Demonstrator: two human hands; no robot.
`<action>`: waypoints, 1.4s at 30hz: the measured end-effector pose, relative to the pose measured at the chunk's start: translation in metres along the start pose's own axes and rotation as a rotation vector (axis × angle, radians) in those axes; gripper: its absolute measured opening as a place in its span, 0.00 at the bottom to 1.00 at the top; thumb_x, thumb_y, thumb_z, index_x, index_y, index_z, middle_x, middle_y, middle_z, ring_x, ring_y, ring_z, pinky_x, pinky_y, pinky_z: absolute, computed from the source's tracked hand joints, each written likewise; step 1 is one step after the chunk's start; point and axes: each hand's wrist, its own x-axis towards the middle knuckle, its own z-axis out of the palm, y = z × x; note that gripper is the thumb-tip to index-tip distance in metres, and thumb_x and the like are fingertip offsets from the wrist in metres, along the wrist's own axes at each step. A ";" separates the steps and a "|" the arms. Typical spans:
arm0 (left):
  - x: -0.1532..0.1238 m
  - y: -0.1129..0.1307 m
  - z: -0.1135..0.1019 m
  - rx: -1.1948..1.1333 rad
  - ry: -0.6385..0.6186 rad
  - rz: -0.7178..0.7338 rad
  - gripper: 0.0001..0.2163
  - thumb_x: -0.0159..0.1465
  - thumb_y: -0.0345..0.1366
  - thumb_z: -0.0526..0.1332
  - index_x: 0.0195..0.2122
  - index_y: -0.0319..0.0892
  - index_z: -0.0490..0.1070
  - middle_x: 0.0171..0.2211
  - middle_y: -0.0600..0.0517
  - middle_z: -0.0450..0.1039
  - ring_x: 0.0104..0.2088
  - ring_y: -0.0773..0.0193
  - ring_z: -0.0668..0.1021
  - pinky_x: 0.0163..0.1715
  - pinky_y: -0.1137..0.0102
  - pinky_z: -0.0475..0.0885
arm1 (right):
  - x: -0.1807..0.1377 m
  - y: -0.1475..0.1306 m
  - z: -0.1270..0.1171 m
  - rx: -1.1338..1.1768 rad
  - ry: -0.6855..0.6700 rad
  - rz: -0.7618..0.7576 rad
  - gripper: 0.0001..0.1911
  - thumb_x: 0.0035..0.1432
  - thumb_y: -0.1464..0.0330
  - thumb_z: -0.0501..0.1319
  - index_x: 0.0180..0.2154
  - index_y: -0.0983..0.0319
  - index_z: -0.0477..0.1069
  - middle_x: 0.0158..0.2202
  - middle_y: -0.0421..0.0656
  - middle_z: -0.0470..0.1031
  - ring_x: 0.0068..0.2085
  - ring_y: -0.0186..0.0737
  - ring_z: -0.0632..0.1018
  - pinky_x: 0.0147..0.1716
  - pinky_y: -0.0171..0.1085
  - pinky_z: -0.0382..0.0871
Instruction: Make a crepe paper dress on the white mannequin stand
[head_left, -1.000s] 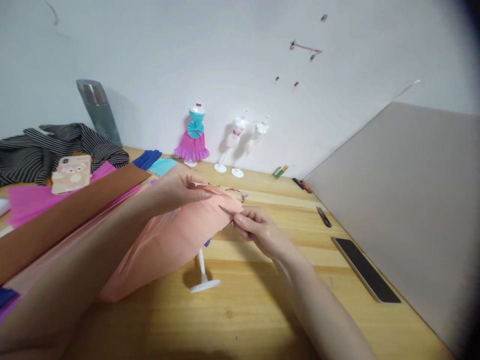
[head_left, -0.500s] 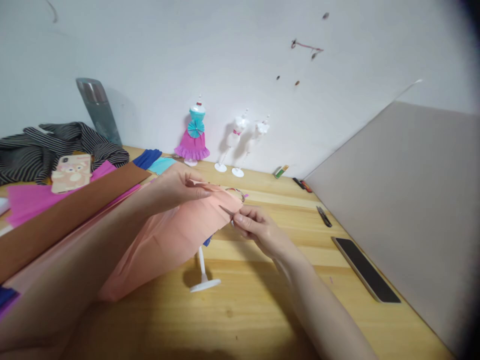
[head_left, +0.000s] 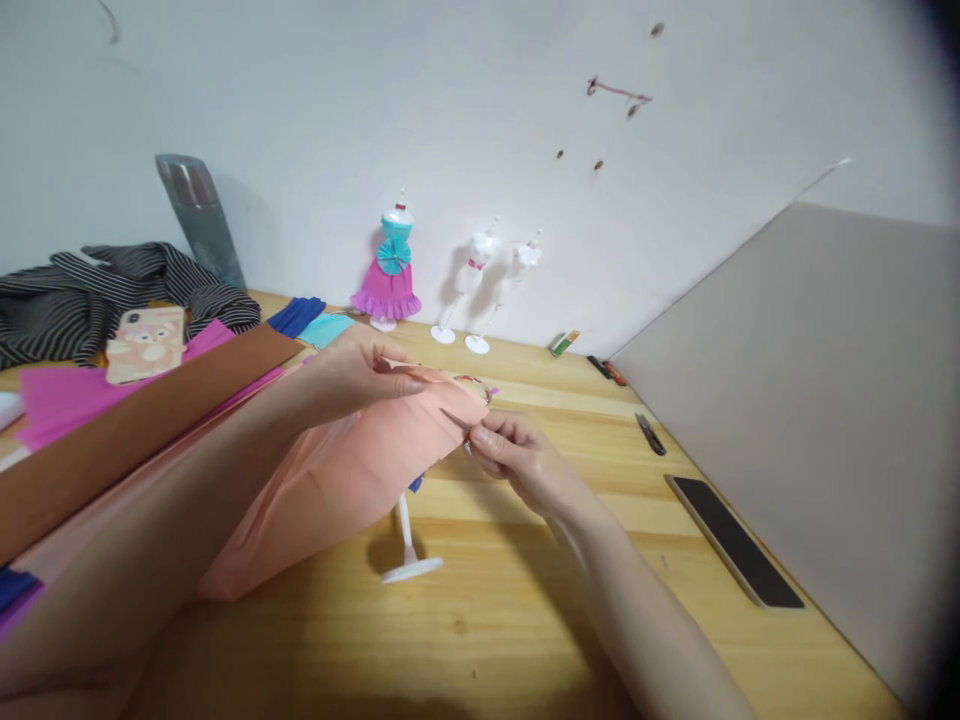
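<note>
A sheet of peach crepe paper (head_left: 352,470) is draped over a small white mannequin stand (head_left: 409,560) on the wooden table (head_left: 525,610). My left hand (head_left: 360,368) pinches the paper's top edge from the left, fingers closed on it. My right hand (head_left: 514,455) pinches the same edge at its right corner, thumb and fingers pressed together on the paper. The stand's body is hidden under the paper; only its pole and round base show.
At the wall stand a doll mannequin in a pink and teal dress (head_left: 388,270) and two bare white mannequins (head_left: 480,285). Brown, magenta and blue paper sheets (head_left: 142,410), a phone in a pink case (head_left: 146,343), striped cloth and a steel bottle (head_left: 199,215) lie left. A black phone (head_left: 731,540), snips (head_left: 649,433) and a grey board (head_left: 817,400) are right.
Almost nothing has moved; both hands keep their pinch on the peach paper's edge, and the view has shifted slightly.
</note>
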 end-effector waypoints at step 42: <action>-0.001 0.004 -0.004 -0.075 -0.066 -0.052 0.11 0.55 0.36 0.62 0.18 0.37 0.71 0.14 0.60 0.54 0.18 0.74 0.59 0.18 0.76 0.52 | -0.004 -0.018 -0.007 0.084 0.026 0.124 0.18 0.48 0.57 0.66 0.25 0.65 0.66 0.18 0.35 0.61 0.17 0.23 0.50 0.17 0.31 0.36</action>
